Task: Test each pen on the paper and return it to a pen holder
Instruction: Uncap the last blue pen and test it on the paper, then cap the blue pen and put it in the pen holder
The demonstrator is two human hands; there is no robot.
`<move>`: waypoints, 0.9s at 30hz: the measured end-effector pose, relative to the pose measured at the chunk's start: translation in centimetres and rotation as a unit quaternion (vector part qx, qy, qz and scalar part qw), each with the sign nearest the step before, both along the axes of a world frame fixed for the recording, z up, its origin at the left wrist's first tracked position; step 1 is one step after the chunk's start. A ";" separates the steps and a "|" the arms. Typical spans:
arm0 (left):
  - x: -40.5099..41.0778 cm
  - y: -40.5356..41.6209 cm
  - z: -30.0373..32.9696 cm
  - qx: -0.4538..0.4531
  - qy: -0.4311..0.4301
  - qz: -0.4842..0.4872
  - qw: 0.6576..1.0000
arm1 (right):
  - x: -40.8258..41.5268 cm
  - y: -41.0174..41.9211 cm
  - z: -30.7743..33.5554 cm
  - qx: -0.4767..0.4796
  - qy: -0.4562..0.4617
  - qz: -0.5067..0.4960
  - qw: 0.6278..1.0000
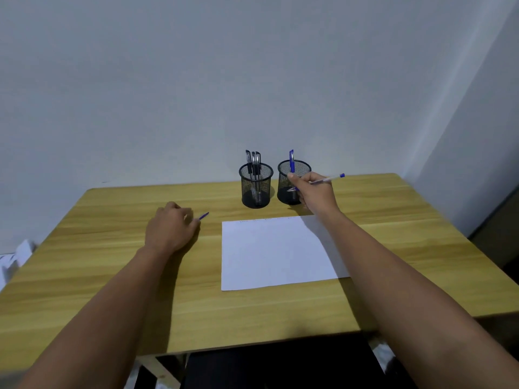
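Note:
Two black mesh pen holders stand at the back of the wooden table. The left holder (255, 188) contains three black pens (253, 162). In the right holder (292, 169) one blue pen (291, 161) stands upright. My right hand (314, 195) is just in front of the right holder, gripping a clear pen with a blue end (330, 178) that points right. My left hand (171, 226) rests on the table left of the white paper (276, 252), closed on a blue pen cap (204, 215) that sticks out past the fingers. Faint marks run along the paper's far edge.
The wooden table (112, 290) backs onto a pale wall. Its front edge is near me, with a dark gap beneath. White crumpled material (14, 258) lies off the table's left side. A dark object (500, 234) stands beyond the right edge.

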State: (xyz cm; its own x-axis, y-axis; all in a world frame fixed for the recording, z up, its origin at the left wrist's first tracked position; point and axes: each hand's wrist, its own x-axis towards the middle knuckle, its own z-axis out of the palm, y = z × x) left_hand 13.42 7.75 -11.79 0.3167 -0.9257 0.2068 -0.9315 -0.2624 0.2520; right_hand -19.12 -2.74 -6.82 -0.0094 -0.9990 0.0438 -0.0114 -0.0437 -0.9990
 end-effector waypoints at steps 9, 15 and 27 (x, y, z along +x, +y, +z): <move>-0.8 -0.7 -0.5 -0.054 0.066 -0.022 0.996 | 1.0 1.9 0.8 0.083 -0.056 0.091 0.991; -1.9 -0.4 1.3 -0.087 0.229 -0.069 0.967 | 1.1 2.7 1.1 0.049 -0.025 0.134 0.989; -6.6 -1.2 6.8 -0.105 0.344 -0.158 0.920 | 1.4 3.5 2.0 -0.038 0.096 0.152 0.983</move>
